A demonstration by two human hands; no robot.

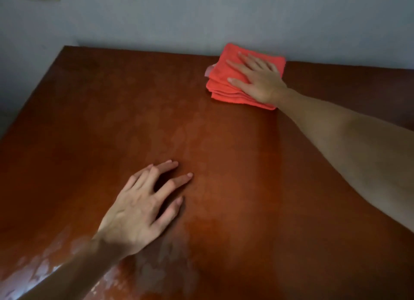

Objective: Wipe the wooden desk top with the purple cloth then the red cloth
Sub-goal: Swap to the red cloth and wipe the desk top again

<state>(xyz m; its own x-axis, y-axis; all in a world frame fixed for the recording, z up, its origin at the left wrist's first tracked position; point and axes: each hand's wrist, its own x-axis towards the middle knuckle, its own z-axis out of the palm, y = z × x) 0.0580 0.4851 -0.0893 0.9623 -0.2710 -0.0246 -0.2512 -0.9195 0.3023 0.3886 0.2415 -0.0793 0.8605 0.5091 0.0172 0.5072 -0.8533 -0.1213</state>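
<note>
Your right hand (257, 78) lies flat, fingers spread and straight, pressing the folded red cloth (226, 84) against the wooden desk top (224, 165) near its far edge, just short of the grey wall (201, 19) and toward the far right corner. Your left hand (143, 212) rests on bare wood near the front edge, fingers loosely spread with the tips touching the surface, holding nothing. The purple cloth is not in view. The red cloth looks soft, light and limp, stacked in several folded layers, so it will likely slide easily on this glossy surface but could unfold or bunch if you push from one corner. Keep your palm over the middle of the stack, with fingertips toward its leading edge. Pale smears show near the front left corner.
</note>
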